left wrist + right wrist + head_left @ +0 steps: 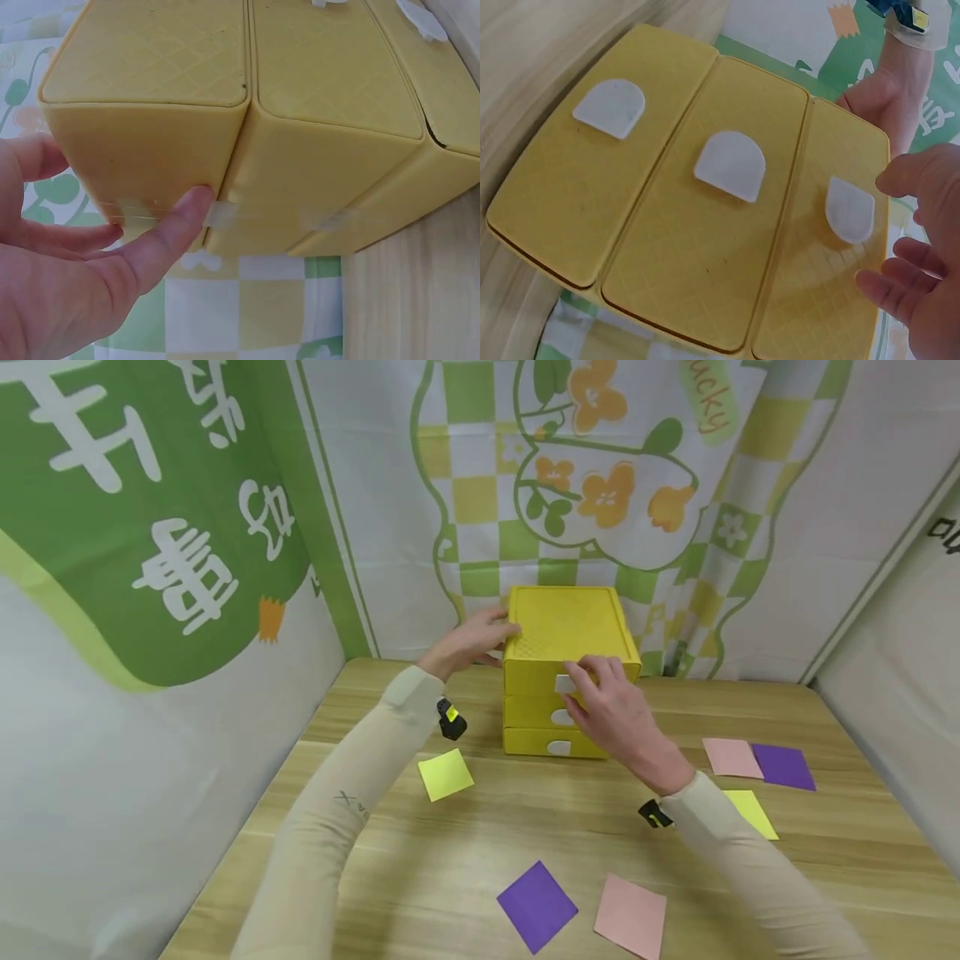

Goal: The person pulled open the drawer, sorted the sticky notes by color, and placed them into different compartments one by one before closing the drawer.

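A yellow three-drawer box (570, 618) stands on the table against the back cloth. My left hand (471, 641) rests on its left side near the top, and in the left wrist view one fingertip presses the side wall. In front of the top drawer is my right hand (617, 706), close to its white handle (850, 211). The right wrist view shows the thumb and fingers spread around that handle with a gap between. White handles also mark the middle drawer (731, 166) and the bottom drawer (611, 107). All three drawers sit closed.
A yellow paper square (446, 774) lies left of the box. Toward the front are a purple square (537, 907) and a pink square (632, 916). At the right lie another pink square (732, 757), a purple one (783, 767) and a yellow one (752, 813).
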